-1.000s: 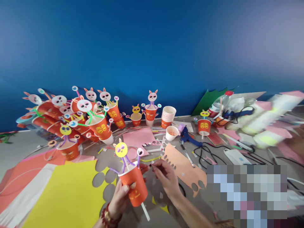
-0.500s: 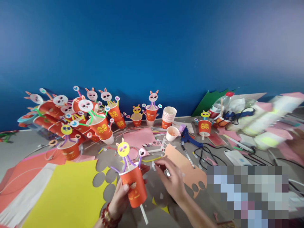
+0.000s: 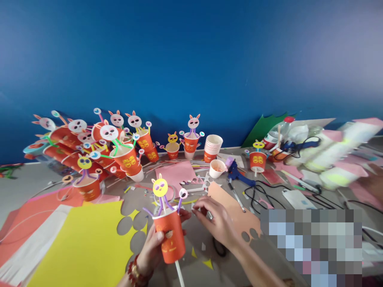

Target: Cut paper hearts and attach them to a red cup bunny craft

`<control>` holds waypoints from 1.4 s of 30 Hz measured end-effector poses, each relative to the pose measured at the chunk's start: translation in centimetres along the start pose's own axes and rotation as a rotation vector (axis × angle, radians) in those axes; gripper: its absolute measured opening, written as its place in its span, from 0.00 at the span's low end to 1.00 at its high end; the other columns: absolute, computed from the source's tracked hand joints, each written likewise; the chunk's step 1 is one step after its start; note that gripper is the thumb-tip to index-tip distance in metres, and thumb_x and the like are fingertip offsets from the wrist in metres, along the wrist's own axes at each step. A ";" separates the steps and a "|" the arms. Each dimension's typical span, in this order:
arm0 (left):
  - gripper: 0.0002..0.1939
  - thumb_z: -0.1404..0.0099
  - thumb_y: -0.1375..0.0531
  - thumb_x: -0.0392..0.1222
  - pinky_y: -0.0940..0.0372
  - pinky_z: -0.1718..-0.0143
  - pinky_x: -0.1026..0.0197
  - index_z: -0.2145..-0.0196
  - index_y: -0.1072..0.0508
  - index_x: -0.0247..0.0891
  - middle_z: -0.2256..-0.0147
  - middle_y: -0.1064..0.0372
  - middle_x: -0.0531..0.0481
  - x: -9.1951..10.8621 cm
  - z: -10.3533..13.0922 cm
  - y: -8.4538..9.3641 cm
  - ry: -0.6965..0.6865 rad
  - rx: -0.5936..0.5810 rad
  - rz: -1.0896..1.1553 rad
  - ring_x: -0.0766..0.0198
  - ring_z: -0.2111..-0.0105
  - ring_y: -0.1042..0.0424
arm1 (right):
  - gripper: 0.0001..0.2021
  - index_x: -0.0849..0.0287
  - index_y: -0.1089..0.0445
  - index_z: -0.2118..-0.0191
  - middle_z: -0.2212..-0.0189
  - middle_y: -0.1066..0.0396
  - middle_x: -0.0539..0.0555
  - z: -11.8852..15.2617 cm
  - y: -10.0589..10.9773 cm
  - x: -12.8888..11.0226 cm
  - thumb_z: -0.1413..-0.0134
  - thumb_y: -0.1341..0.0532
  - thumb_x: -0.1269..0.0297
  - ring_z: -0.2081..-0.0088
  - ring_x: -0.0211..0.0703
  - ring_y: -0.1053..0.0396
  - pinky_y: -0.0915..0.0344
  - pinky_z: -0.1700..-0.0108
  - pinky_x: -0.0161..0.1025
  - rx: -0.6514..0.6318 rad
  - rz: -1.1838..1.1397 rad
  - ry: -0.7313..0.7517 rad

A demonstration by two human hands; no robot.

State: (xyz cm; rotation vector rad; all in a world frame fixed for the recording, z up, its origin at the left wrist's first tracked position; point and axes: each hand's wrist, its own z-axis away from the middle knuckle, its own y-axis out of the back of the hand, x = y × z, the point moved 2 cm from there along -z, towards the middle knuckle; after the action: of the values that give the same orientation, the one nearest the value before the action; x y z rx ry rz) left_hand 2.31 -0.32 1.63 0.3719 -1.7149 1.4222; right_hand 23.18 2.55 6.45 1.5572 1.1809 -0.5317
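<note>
Left hand [image 3: 151,250], fingers wrapped about a red paper cup [image 3: 176,241], held slightly tilted above the worktop [image 3: 194,275]; from the cup's mouth rise a yellow animal face [image 3: 160,187] and purple strips [image 3: 147,212], while a white stick [image 3: 179,273] protrudes beneath; face and ears [image 3: 160,177] are in place, one strip bears a round disc [image 3: 183,193], and the opposite strip's end shows none, so the figure appears nearly complete; right hand [image 3: 218,219] nearby, thumb and fingers close together, whether gripping anything one cannot tell; behind, a nested stack of cups [image 3: 213,146]; beside it, a small white cup [image 3: 214,173] containing pale orange bits [image 3: 218,166]; at left, many seemingly finished face-bearing cups [image 3: 125,161].
</note>
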 end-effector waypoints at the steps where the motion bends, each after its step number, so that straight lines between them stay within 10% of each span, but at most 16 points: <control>1: 0.34 0.42 0.36 0.58 0.33 0.49 0.44 0.42 0.31 0.38 0.42 0.35 0.33 0.1 0.0 -0.1 -0.001 0.003 -0.001 0.34 0.40 0.39 | 0.06 0.53 0.28 0.62 0.68 0.28 0.53 0.0 0.0 0.0 0.39 0.41 0.70 0.69 0.43 0.30 0.36 0.67 0.37 -0.007 -0.006 -0.003; 7: 0.39 0.44 0.34 0.56 0.28 0.61 0.50 0.39 0.35 0.37 0.48 0.28 0.31 -0.6 0.2 0.4 0.009 0.043 -0.096 0.37 0.50 0.28 | 0.06 0.54 0.29 0.66 0.70 0.28 0.52 0.1 -0.1 0.5 0.41 0.41 0.72 0.69 0.44 0.31 0.37 0.66 0.37 -0.012 -0.010 -0.025; 19: 0.48 0.46 0.29 0.46 0.41 0.41 0.48 0.34 0.49 0.43 0.46 0.32 0.39 -0.1 -0.2 0.3 -0.096 0.276 -0.428 0.44 0.44 0.34 | 0.12 0.57 0.30 0.69 0.75 0.35 0.49 -0.6 2.8 1.0 0.39 0.39 0.55 0.73 0.39 0.38 0.43 0.72 0.35 0.028 -0.348 -0.304; 30: 0.24 0.34 0.40 0.53 0.40 0.42 0.52 0.44 0.32 0.41 0.46 0.30 0.43 -2.6 -0.5 2.1 0.000 0.302 -0.306 0.48 0.45 0.33 | 0.09 0.57 0.31 0.71 0.64 0.32 0.55 -2.9 4.0 -1.9 0.41 0.38 0.60 0.60 0.47 0.33 0.38 0.62 0.38 0.029 -0.372 -0.186; 42: 0.14 0.32 0.42 0.49 0.37 0.52 0.58 0.54 0.30 0.39 0.57 0.28 0.47 -0.6 -1.7 0.1 -0.098 0.153 -0.548 0.56 0.57 0.31 | 0.06 0.57 0.29 0.72 0.63 0.29 0.51 -6.7 0.5 -2.8 0.46 0.36 0.71 0.57 0.46 0.30 0.39 0.52 0.41 -0.231 -0.167 -0.033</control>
State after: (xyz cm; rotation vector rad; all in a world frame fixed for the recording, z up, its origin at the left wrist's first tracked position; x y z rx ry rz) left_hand 3.27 1.12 1.09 0.9307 -1.4282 1.1385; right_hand 20.89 7.57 11.27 1.2568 1.3057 -0.5086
